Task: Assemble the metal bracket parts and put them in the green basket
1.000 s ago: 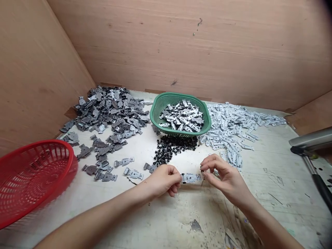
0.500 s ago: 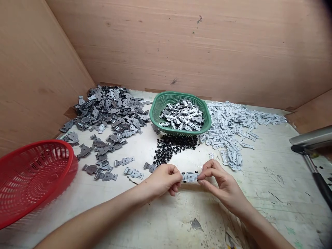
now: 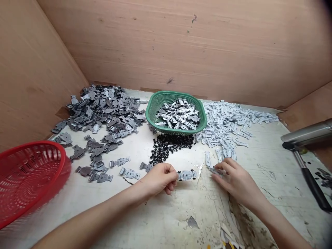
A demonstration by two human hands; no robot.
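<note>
Pinching clip (image 3: 186,175), left hand (image 3: 158,178); right hand (image 3: 237,180) (blurred, grip unclear) touches strip (image 3: 213,169) near beads (image 3: 168,147).

Small workshop, piecework assembly station. Worn, scratched white bench top (image 3: 166,221) boxed in by bare plywood walls (image 3: 181,45). Bulk heaps of stamped metal parts: dark grey pile (image 3: 103,110) at left, pale pile (image 3: 228,121) at right, small black bits (image 3: 168,145) between. Plastic sorting baskets: green one (image 3: 153,107) holding parts, red one (image 3: 31,173) at left edge. Metal tool with black handle (image 3: 308,173) at right edge.
</note>
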